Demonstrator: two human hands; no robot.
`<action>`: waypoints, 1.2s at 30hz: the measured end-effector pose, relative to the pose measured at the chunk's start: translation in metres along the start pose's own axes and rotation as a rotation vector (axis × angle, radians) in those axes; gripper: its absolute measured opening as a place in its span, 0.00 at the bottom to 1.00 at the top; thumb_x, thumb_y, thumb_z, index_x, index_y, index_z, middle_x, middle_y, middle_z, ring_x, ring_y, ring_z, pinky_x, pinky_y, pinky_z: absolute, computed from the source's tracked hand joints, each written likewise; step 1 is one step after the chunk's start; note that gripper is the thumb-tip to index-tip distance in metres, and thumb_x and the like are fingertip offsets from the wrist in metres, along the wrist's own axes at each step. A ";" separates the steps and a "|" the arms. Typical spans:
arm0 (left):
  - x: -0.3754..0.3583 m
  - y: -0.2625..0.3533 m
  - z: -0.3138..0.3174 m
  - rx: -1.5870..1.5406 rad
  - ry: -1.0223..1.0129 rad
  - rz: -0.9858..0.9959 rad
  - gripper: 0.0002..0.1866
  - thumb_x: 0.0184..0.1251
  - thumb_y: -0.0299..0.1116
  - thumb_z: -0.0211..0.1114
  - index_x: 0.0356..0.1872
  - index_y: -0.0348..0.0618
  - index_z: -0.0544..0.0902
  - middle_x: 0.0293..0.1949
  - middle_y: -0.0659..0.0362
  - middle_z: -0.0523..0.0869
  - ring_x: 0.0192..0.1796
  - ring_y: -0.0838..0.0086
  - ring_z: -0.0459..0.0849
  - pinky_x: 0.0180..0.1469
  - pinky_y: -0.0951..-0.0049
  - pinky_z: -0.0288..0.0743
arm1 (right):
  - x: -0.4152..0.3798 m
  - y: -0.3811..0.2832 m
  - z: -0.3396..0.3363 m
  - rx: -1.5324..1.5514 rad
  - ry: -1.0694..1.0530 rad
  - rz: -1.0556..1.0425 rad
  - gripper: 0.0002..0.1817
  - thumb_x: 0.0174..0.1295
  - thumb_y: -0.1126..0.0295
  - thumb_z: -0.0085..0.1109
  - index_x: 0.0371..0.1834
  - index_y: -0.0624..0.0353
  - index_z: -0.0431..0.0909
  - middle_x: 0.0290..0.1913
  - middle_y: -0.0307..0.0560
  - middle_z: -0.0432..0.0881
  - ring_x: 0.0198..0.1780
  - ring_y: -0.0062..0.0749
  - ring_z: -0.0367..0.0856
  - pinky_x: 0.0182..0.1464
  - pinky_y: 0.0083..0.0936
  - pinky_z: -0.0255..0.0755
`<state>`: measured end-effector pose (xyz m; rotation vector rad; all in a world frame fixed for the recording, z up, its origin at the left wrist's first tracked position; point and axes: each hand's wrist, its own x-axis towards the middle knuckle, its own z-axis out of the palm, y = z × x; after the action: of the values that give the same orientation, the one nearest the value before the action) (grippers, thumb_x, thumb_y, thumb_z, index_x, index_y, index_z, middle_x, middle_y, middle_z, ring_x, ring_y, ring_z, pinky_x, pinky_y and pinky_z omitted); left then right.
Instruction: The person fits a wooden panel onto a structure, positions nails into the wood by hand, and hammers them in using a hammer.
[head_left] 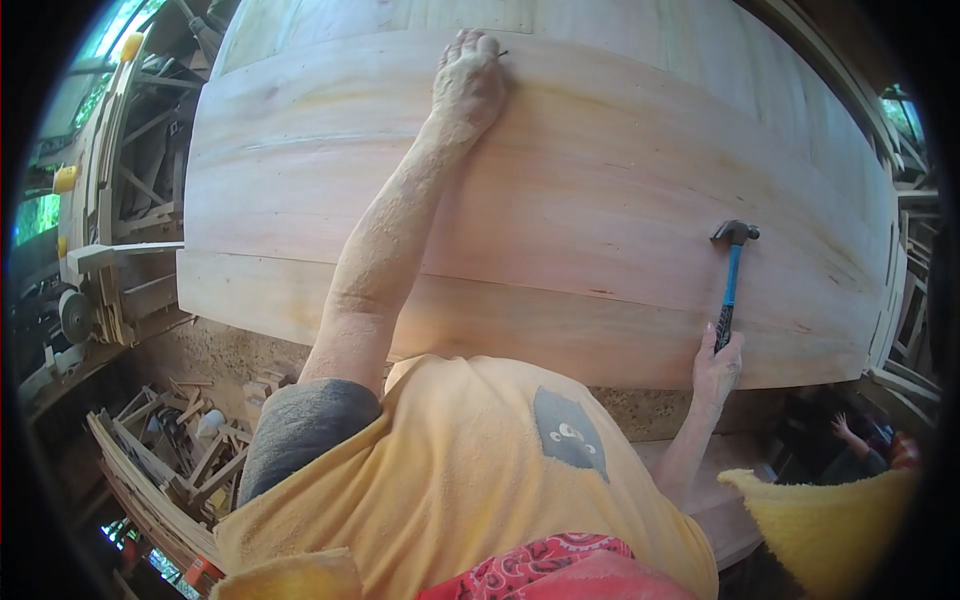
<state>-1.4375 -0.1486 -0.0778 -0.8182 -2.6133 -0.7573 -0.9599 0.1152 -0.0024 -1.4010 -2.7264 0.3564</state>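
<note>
My right hand (717, 362) grips a claw hammer (731, 280) by the low end of its blue and black handle. The hammer's dark head lies over the right part of a broad wooden panel (590, 200) made of wide, pale boards. My left arm stretches far across the panel. At its end my left hand (470, 82) rests closed on the upper boards, fingers curled under. A small, dark nail (503, 53) pokes out beside its knuckles; the fingertips themselves are hidden.
Wood scraps (205, 440) are heaped at lower left. Stacked lumber (105, 200) and a grinding disc (75, 315) stand along the left side. At lower right, another person's hand (848, 432) shows near the floor. A wooden frame (895, 270) borders the panel's right edge.
</note>
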 end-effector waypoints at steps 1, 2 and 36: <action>-0.012 0.002 -0.011 0.026 0.023 0.009 0.14 0.75 0.29 0.55 0.56 0.35 0.78 0.68 0.38 0.79 0.76 0.43 0.73 0.78 0.47 0.64 | -0.001 0.000 0.001 -0.008 0.004 -0.004 0.21 0.74 0.52 0.63 0.46 0.62 0.74 0.33 0.61 0.84 0.38 0.65 0.84 0.41 0.55 0.74; -0.030 0.006 -0.023 0.052 0.048 0.018 0.13 0.76 0.28 0.53 0.55 0.34 0.77 0.67 0.37 0.79 0.74 0.42 0.74 0.77 0.47 0.66 | -0.001 0.000 0.004 -0.016 0.008 -0.009 0.20 0.75 0.53 0.63 0.46 0.62 0.74 0.33 0.61 0.85 0.38 0.65 0.84 0.41 0.55 0.74; -0.129 -0.237 -0.197 0.146 0.147 0.152 0.15 0.74 0.27 0.58 0.56 0.29 0.79 0.47 0.39 0.85 0.52 0.42 0.85 0.58 0.49 0.81 | -0.156 -0.222 0.071 0.862 -0.119 0.084 0.14 0.76 0.58 0.60 0.38 0.56 0.73 0.24 0.32 0.70 0.21 0.15 0.65 0.23 0.19 0.59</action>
<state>-1.4527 -0.4817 -0.0648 -0.8722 -2.4119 -0.5556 -1.0557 -0.1478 -0.0114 -1.2258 -2.1012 1.4309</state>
